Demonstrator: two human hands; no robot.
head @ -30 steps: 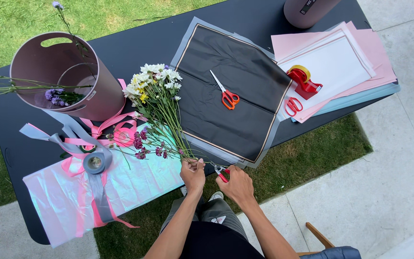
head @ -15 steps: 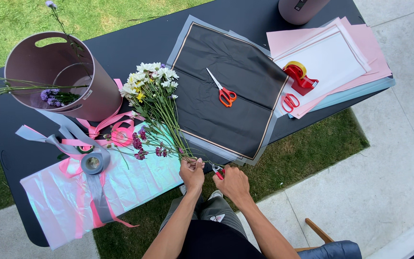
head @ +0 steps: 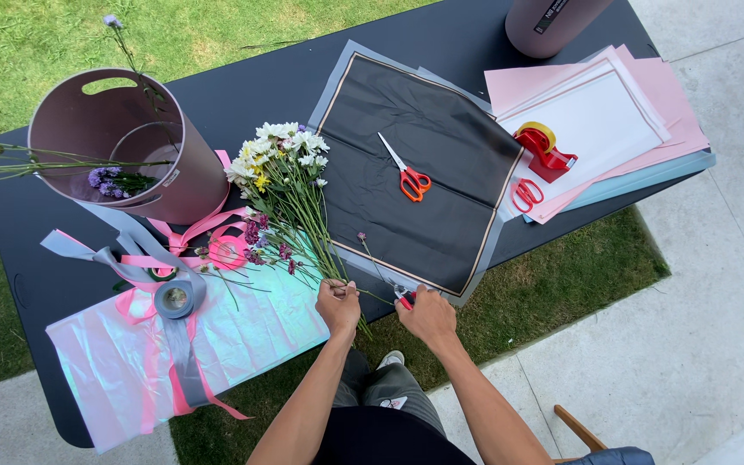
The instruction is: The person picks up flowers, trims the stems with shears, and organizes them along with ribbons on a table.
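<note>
Little changed: left hand (head: 338,306) still grasps flower stems (head: 303,228); right hand (head: 428,314) stays clenched on red-handled cutters (head: 403,297) at desk (head: 243,95) edge.

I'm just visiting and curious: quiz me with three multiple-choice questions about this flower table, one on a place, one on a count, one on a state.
1. Where do the orange-handled scissors lie?
A. on the black sheet
B. in the bucket
C. on the grass

2. How many tape dispensers show?
A. three
B. one
C. none

3. What does the left hand do?
A. lies flat
B. lifts the bucket
C. grips the flower stems

Answers: 1 A, they rest mid-sheet; 2 B, one red dispenser on the papers; 3 C, its fingers close round the stems.
</note>
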